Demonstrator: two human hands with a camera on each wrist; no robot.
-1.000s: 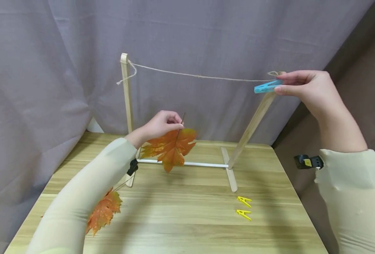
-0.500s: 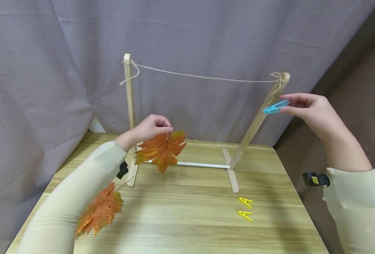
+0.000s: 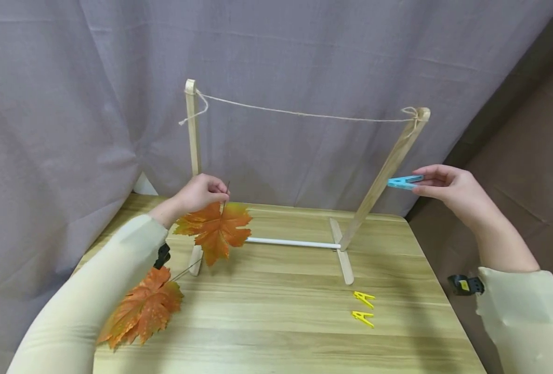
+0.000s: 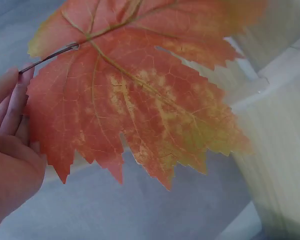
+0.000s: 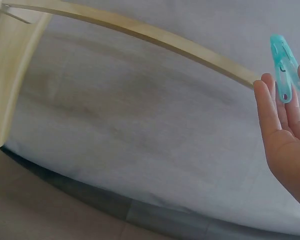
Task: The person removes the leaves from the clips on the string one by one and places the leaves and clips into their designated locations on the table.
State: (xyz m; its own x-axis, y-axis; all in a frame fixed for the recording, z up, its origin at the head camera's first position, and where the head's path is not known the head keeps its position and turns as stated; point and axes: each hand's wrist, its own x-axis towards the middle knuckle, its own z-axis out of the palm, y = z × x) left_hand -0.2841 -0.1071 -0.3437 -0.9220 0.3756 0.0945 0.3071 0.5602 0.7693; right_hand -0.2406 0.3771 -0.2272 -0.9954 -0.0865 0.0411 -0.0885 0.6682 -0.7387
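My left hand (image 3: 201, 194) pinches the thin stem of an orange maple leaf (image 3: 218, 228), which hangs below the fingers in front of the left post. In the left wrist view the same leaf (image 4: 135, 95) spreads wide, its stem between thumb and fingers. Right of the slanted post, my right hand (image 3: 459, 195) holds a light blue clothespin (image 3: 403, 182) by its handle end. The right wrist view shows this clothespin (image 5: 284, 67) between thumb and fingers. A second orange leaf (image 3: 147, 306) lies on the table at the left, partly hidden by my left sleeve.
A twine line (image 3: 300, 113) runs between the wooden left post (image 3: 193, 130) and right post (image 3: 384, 174). A white rod (image 3: 295, 242) joins their feet. Two yellow clothespins (image 3: 363, 298) lie on the table (image 3: 276, 332) at the front right. A grey curtain (image 3: 276, 52) hangs behind.
My right hand has come down from the top of the right post with the blue clothespin. The left hand has moved left and slightly down with the leaf.
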